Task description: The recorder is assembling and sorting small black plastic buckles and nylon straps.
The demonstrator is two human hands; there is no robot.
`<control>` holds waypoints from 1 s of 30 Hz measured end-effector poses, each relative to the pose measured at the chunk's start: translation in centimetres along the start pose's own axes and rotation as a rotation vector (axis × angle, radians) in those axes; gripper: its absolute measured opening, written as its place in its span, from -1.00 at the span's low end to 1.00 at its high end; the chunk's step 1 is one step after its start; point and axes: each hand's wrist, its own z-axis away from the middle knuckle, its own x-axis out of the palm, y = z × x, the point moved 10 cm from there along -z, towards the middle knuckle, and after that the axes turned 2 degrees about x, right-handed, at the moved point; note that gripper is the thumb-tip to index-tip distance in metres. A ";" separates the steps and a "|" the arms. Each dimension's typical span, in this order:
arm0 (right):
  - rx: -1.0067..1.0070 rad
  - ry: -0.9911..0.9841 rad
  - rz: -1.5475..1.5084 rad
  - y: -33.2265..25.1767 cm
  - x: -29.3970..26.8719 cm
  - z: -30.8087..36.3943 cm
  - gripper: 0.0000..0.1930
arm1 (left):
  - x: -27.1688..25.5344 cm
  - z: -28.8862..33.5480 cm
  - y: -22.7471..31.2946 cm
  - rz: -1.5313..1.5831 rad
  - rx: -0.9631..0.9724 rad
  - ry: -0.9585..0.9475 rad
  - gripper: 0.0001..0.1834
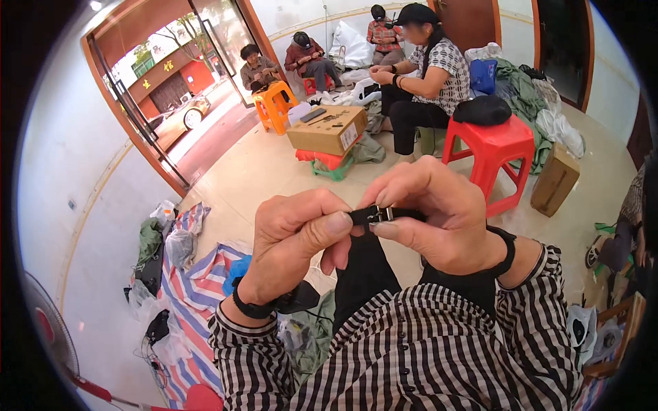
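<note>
A narrow black strap with a small metal buckle (383, 214) is stretched between my two hands, above my lap. My left hand (291, 236) is closed, its thumb and index finger pinching the strap's left end. On the other side of the buckle, my right hand (439, 219) pinches the strap between thumb and fingers, with the thumb tip close under the metal frame. Part of the strap is hidden inside both grips. Black bands circle both my wrists.
Beyond my hands stands a cardboard box (327, 130) with small dark pieces on top. A red stool (490, 140) at the right carries a black bag (482, 109). Several people sit working at the back. Striped sheeting (195, 308) and plastic bags lie at the left.
</note>
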 end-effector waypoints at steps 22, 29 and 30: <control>-0.486 -0.207 0.650 -4.5 3.0 -0.6 -0.70 | -1.8 0.5 2.0 -0.297 0.133 0.041 -0.83; -0.477 -0.216 0.665 -4.6 3.9 -0.8 -0.75 | -2.8 0.7 1.8 -0.216 0.046 0.053 -0.84; -0.475 -0.217 0.668 -4.5 3.9 -0.9 -0.75 | -2.7 0.5 1.8 -0.212 0.034 0.052 -0.85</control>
